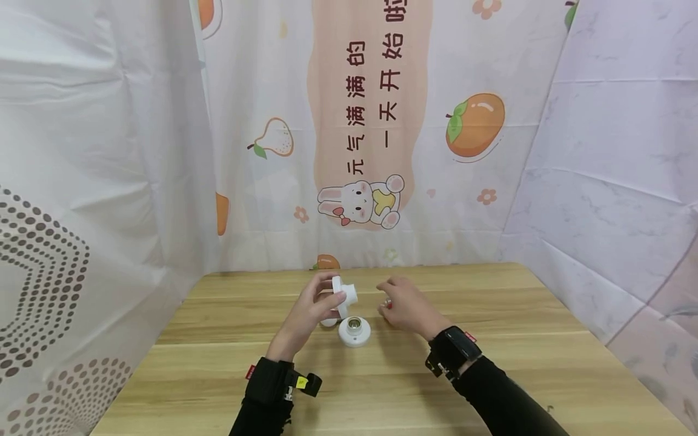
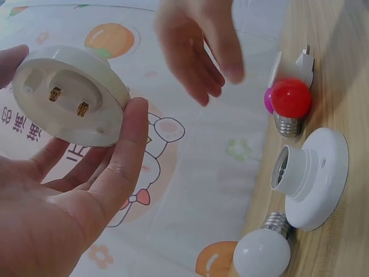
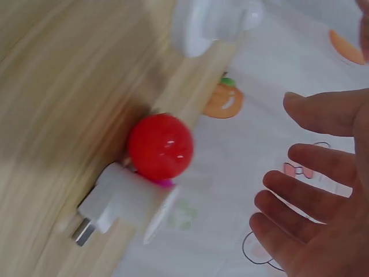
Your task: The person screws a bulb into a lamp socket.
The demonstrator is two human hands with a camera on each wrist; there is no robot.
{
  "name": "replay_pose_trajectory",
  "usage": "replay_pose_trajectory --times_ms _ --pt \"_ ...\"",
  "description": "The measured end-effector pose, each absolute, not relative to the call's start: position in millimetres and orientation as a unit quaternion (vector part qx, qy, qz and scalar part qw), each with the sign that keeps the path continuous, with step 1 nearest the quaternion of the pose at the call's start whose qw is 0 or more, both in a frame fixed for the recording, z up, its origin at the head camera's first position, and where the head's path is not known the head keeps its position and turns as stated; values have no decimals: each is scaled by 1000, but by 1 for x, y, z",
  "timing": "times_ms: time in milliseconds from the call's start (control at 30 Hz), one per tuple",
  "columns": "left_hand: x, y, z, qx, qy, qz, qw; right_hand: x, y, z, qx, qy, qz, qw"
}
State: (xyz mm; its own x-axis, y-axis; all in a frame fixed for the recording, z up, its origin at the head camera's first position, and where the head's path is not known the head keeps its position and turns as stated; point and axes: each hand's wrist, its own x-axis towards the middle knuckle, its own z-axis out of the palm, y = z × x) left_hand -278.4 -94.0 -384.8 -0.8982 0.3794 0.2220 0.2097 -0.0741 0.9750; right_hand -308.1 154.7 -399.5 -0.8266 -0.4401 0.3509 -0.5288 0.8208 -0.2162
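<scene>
Head view: the left hand [image 1: 308, 312] is raised just above the table [image 1: 218, 363], its thumb and fingers curled round the rim of a white lamp socket [image 1: 343, 295] held on edge. From the left wrist view this held socket [image 2: 69, 95] shows its flat underside with two brass contacts, thumb [image 2: 124, 156] pressed against the rim. A second white lamp socket [image 1: 354, 330] stands on the table just below the held one, threaded mouth upward and with no bulb in it; the left wrist view shows that empty holder [image 2: 314, 173] with a white bulb [image 2: 262, 251] lying loose just beside its base.

The right hand [image 1: 406, 306] hovers low over the table to the right, fingers straight and relaxed, gripping nothing. Right wrist view shows its spread fingers [image 3: 311, 196] apart from a red bulb [image 3: 160, 146], which lies on the table touching a white plug adapter [image 3: 124, 202]; a bit of a purple bulb [image 3: 165, 182] peeks out between them. In the left wrist view the red bulb [image 2: 291, 98] lies near the standing socket.

All the pieces cluster at the middle of the table, toward its far edge by the printed curtain [image 1: 360, 121]. Bare wood stretches to the left, right and near edges.
</scene>
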Motion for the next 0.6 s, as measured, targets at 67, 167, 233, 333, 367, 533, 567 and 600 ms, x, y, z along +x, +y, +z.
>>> replay_pose_trajectory --times_ms 67,167,233,333,367,533,567,600 --pt "-280 -94 -386 216 680 698 61 -309 156 -403 263 -944 134 147" --pt "-282 -94 -387 217 682 695 63 -311 157 -409 269 -947 108 135" --pt "-282 -94 -387 217 683 695 61 -313 159 -414 264 -953 91 118" --pt "-282 -95 -387 218 684 694 58 -315 161 -422 257 -959 61 99" --pt "-282 -95 -388 218 684 694 56 -315 162 -424 258 -960 51 99" --pt "-281 -95 -388 216 683 696 54 -315 165 -434 273 -956 16 109" --pt "-281 -95 -388 218 683 695 54 -315 165 -435 277 -954 13 110" --pt "-281 -95 -388 217 683 695 55 -315 166 -437 279 -954 7 111"
